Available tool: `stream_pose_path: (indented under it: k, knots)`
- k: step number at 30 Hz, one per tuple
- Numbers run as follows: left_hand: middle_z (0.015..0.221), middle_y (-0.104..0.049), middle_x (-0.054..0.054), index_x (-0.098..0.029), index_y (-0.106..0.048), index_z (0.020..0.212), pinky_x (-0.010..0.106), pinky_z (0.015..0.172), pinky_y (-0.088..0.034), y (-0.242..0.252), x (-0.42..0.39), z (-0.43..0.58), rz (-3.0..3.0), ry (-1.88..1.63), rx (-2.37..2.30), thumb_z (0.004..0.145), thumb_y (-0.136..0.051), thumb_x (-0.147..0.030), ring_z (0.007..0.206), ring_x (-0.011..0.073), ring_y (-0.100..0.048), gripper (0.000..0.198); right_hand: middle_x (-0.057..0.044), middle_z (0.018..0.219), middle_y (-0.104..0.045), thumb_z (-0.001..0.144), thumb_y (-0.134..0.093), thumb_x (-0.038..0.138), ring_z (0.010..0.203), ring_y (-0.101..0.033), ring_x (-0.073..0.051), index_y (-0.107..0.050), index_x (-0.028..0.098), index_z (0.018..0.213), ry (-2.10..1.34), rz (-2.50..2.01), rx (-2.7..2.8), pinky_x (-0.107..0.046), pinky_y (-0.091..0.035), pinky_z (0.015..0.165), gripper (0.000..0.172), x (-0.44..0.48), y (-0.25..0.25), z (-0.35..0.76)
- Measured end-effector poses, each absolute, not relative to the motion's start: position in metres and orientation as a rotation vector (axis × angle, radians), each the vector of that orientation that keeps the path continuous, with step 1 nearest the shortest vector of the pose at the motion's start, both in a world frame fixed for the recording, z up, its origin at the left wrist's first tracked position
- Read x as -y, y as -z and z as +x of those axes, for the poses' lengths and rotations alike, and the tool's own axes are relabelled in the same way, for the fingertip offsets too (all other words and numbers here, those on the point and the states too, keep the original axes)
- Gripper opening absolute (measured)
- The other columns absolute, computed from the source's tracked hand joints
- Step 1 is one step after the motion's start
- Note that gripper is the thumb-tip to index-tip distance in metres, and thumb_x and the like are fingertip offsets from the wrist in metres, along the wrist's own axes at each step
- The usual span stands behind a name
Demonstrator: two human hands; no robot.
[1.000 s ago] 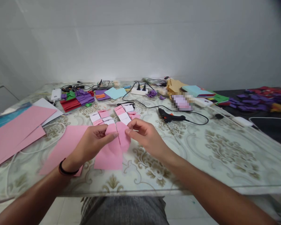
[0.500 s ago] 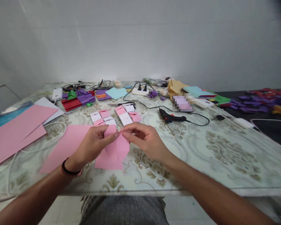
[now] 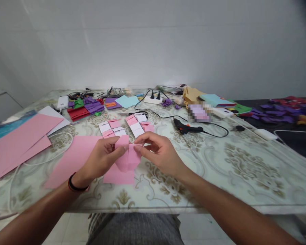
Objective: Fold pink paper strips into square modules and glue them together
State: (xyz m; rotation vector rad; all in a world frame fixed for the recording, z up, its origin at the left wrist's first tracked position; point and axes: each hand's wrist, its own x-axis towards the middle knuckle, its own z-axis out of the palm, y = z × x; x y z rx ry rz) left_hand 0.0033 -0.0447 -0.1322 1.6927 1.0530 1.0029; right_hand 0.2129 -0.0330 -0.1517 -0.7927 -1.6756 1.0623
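Paper piece (image 3: 122, 160), pink, creased, angular: left hand (image 3: 101, 156), right hand (image 3: 161, 153), each grip pinching it.

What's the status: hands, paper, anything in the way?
Left hand and right hand pinching folded pink paper. Paper overlapping another pink sheet in view. Nothing seen blocking; glue gun beyond right hand, untouched.

Patterned tabletop (image 3: 155, 197), glue gun (image 3: 188, 128), pink sheets (image 3: 72, 156), power strip (image 3: 152, 100)
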Motion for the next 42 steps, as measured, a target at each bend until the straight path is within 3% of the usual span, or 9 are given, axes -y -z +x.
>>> stream_pose_path:
  k: [5,9,16,19,23,28,35,42]
  knots:
    - [0.060,-0.049,-0.002,-0.016,-0.055,0.065,0.025,0.053,-0.030,0.1367,0.0428,0.0030,1.770,-0.965,-1.205,0.090,-0.069,-0.050,0.058,0.0109,-0.041,0.044,-0.003,0.092,-0.073,0.093,-0.074,0.029,0.084,-0.069,-0.015,-0.073,0.022,0.100,-1.027,-0.822,1.697,-0.025,-0.054,0.068,0.009,0.0345,0.1509,0.2130]
    - [0.057,-0.043,-0.004,-0.017,-0.053,0.062,0.025,0.053,-0.026,0.1398,0.0428,0.0025,1.871,-1.034,-1.283,0.090,-0.069,-0.048,0.057,0.0107,-0.036,0.045,-0.004,0.094,-0.073,0.094,-0.074,0.033,0.086,-0.068,-0.016,-0.073,0.022,0.103,-1.055,-0.847,1.702,-0.028,-0.055,0.070,0.015,0.0337,0.1499,0.2127]
    - [0.064,-0.061,-0.001,-0.016,-0.067,0.074,0.024,0.054,-0.038,0.1404,0.0428,0.0014,1.852,-1.013,-1.275,0.090,-0.073,-0.048,0.061,0.0132,-0.052,0.036,-0.002,0.083,-0.073,0.092,-0.074,0.035,0.076,-0.066,-0.015,-0.072,0.020,0.084,-1.102,-0.870,1.686,-0.029,-0.053,0.070,0.018,0.0310,0.1482,0.2125]
    - [0.070,-0.065,0.001,-0.016,-0.070,0.080,0.023,0.056,-0.041,0.1413,0.0422,0.0008,1.766,-0.870,-1.213,0.091,-0.071,-0.052,0.064,0.0135,-0.056,0.037,-0.002,0.083,-0.073,0.091,-0.075,0.036,0.075,-0.066,-0.015,-0.074,0.020,0.088,-1.101,-0.852,1.658,-0.030,-0.053,0.070,0.016,0.0317,0.1479,0.2125]
    - [0.065,-0.061,-0.001,-0.015,-0.069,0.077,0.022,0.053,-0.037,0.1401,0.0431,0.0009,1.759,-0.854,-1.213,0.092,-0.070,-0.051,0.059,0.0113,-0.050,0.039,-0.003,0.091,-0.075,0.093,-0.074,0.034,0.078,-0.069,-0.016,-0.078,0.024,0.105,-1.040,-0.830,1.699,-0.029,-0.055,0.070,0.016,0.0318,0.1483,0.2133]
    - [0.066,-0.061,-0.001,-0.015,-0.069,0.078,0.022,0.052,-0.040,0.1396,0.0419,0.0001,1.740,-0.855,-1.189,0.090,-0.072,-0.051,0.059,0.0113,-0.050,0.038,-0.004,0.096,-0.080,0.096,-0.072,0.029,0.087,-0.072,-0.018,-0.082,0.027,0.101,-0.871,-0.766,1.818,-0.031,-0.057,0.077,0.012,0.0311,0.1467,0.2159]
    - [0.057,-0.057,-0.002,-0.015,-0.060,0.063,0.022,0.051,-0.035,0.1369,0.0402,-0.0012,1.790,-0.857,-1.204,0.091,-0.070,-0.055,0.055,0.0109,-0.049,0.050,-0.002,0.091,-0.081,0.097,-0.070,0.022,0.082,-0.074,-0.018,-0.083,0.026,0.099,-0.755,-0.713,1.864,-0.033,-0.058,0.078,0.013,0.0300,0.1450,0.2178]
    - [0.064,-0.060,-0.002,-0.015,-0.067,0.075,0.023,0.053,-0.038,0.1373,0.0427,-0.0009,1.821,-0.884,-1.185,0.094,-0.067,-0.052,0.058,0.0112,-0.050,0.041,-0.003,0.091,-0.080,0.094,-0.073,0.031,0.079,-0.072,-0.016,-0.080,0.022,0.100,-0.911,-0.807,1.777,-0.030,-0.057,0.072,0.013,0.0322,0.1454,0.2138]
